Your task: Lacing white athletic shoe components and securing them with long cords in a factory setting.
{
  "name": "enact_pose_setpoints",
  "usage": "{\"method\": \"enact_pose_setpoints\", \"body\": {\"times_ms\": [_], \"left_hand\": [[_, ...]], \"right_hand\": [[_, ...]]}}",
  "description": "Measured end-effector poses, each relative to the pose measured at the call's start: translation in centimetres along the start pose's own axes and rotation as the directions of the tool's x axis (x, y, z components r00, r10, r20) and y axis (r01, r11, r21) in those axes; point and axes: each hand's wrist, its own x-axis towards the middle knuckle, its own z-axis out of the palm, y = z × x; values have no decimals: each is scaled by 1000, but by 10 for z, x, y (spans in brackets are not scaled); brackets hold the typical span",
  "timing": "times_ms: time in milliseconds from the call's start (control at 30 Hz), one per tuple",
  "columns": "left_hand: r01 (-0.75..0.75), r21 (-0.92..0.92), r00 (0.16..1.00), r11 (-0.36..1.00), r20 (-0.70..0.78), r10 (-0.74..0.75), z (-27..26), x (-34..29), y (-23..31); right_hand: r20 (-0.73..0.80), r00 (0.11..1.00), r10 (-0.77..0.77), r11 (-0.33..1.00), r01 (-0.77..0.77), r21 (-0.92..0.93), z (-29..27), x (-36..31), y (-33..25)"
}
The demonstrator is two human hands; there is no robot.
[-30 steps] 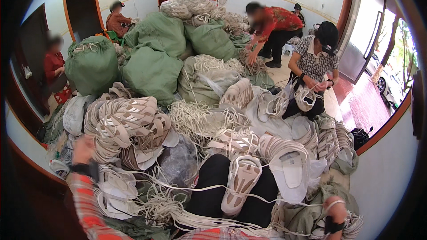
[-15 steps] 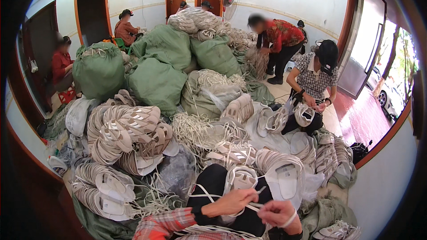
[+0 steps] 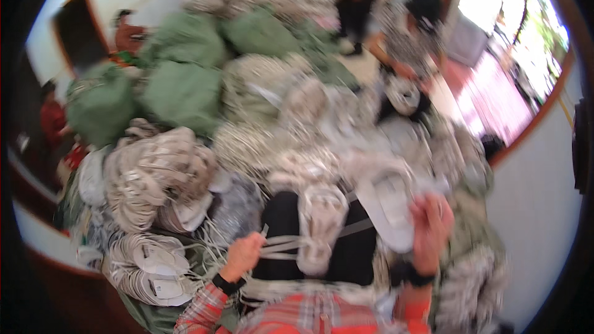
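Note:
A beige and white shoe upper (image 3: 323,222) lies across my dark-trousered lap, its toe toward me. Left of it, my left hand (image 3: 244,255) is closed on pale flat shoelaces (image 3: 281,246) that stretch from the upper, with a short end poking out above the fingers. My right hand (image 3: 432,226) is raised on the right beside a stack of pale uppers (image 3: 391,201). Its fingers are curled together and blurred by motion. A faint lace streak runs from the upper toward this hand, so it appears pinched there.
Stacked uppers (image 3: 158,173) and loose laces (image 3: 247,151) lie left and ahead. Large green sacks (image 3: 182,96) rise behind. A co-worker (image 3: 411,43) sits at the right with an upper; other people are farther back. More bundled uppers (image 3: 473,291) lie right of me.
My hands have moved from close together above the lap to wide apart, left hand leftward, right hand rightward and up. The upper shows more fully, and the whole view has shifted.

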Motion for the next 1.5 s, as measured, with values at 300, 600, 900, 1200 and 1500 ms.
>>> {"method": "enact_pose_setpoints", "body": {"times_ms": [300,600,900,1200,1500], "left_hand": [[-141,-793,972,592,2,235,-16,59,161],[-138,-745,959,653,63,275,19,31,171],[-366,-521,880,771,77,469,9,37,158],[-380,-500,857,778,125,499,0,36,157],[-372,-479,855,795,156,494,-8,29,149]], "right_hand": [[351,847,400,915,-349,-201,33,-17,48],[296,882,366,889,-237,-392,34,-43,83],[394,772,499,860,-386,-333,29,-39,84],[411,770,489,868,-378,-323,30,-42,82],[429,804,411,891,-256,-374,39,-52,84]]}}
